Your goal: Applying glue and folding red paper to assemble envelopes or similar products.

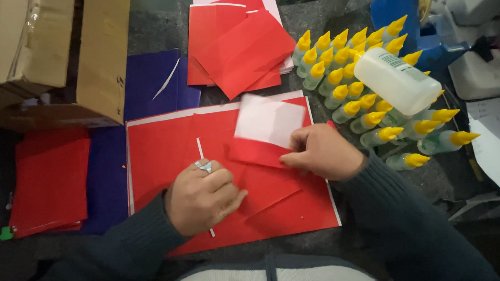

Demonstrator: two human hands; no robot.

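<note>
On the large red sheet (165, 148), the left hand (202, 197) presses flat, fingers together; the right hand (322, 152) pinches a folded red paper (264, 132).

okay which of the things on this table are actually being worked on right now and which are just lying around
In hand:
- left hand pressing the red sheet
- right hand folding the red-and-white piece

Lying about:
- yellow-capped glue bottles
- large white bottle
- cardboard box
- blue paper
- red stack at left

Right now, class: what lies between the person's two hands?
In the head view, only folded red paper lies between the left hand and right hand.
</note>
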